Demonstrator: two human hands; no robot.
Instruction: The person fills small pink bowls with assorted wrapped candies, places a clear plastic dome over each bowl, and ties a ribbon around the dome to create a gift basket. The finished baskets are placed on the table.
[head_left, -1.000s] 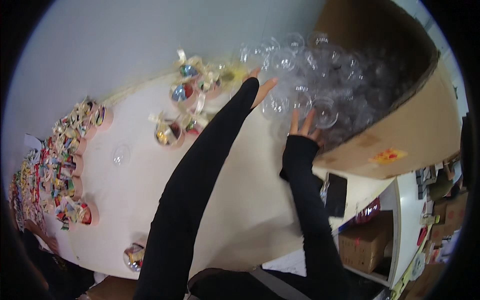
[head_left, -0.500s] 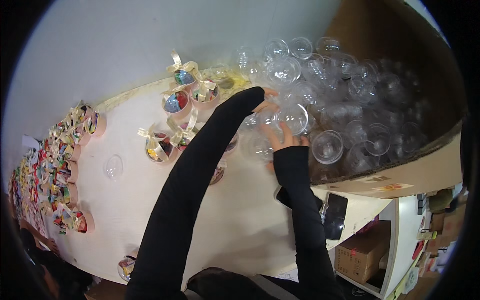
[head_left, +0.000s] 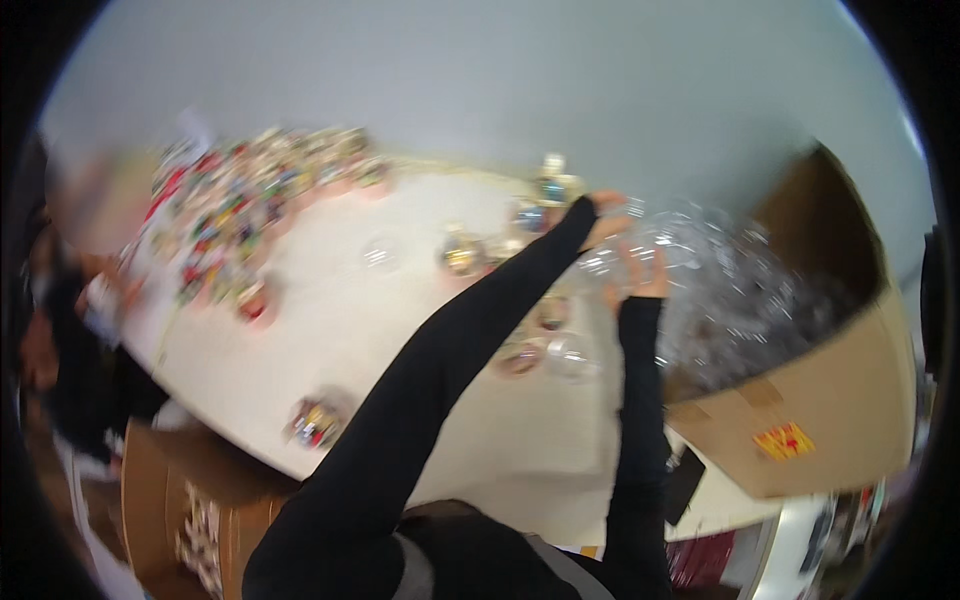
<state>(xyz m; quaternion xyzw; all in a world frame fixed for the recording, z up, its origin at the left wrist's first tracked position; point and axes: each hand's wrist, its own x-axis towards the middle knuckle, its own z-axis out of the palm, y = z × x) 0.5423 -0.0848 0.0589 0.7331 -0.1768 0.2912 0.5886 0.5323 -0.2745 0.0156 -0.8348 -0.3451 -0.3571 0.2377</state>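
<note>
My left hand (head_left: 606, 220) and my right hand (head_left: 637, 275) are close together at the near left edge of a large cardboard box (head_left: 830, 395). Between them are clear plastic domes (head_left: 602, 262), with the fingers of both hands curved round them. Motion blur hides how many domes are held. Many more clear domes (head_left: 740, 290) fill the box in a loose heap. Near my left forearm stand several pink round gift boxes with cream bows, one of them a ribboned gift box (head_left: 461, 258).
On the white table (head_left: 370, 330) lie a single clear dome (head_left: 380, 254) and another dome (head_left: 571, 358). A dense group of filled gift boxes (head_left: 250, 215) stands far left. Near the front edge is a filled dome (head_left: 316, 424). Another person's hand (head_left: 110, 285) shows at left; an open carton (head_left: 180, 500) stands below.
The view has swung to the left and blurred, bringing the open carton and more of the other person into sight. My hands stay together around the domes at the box's edge.
</note>
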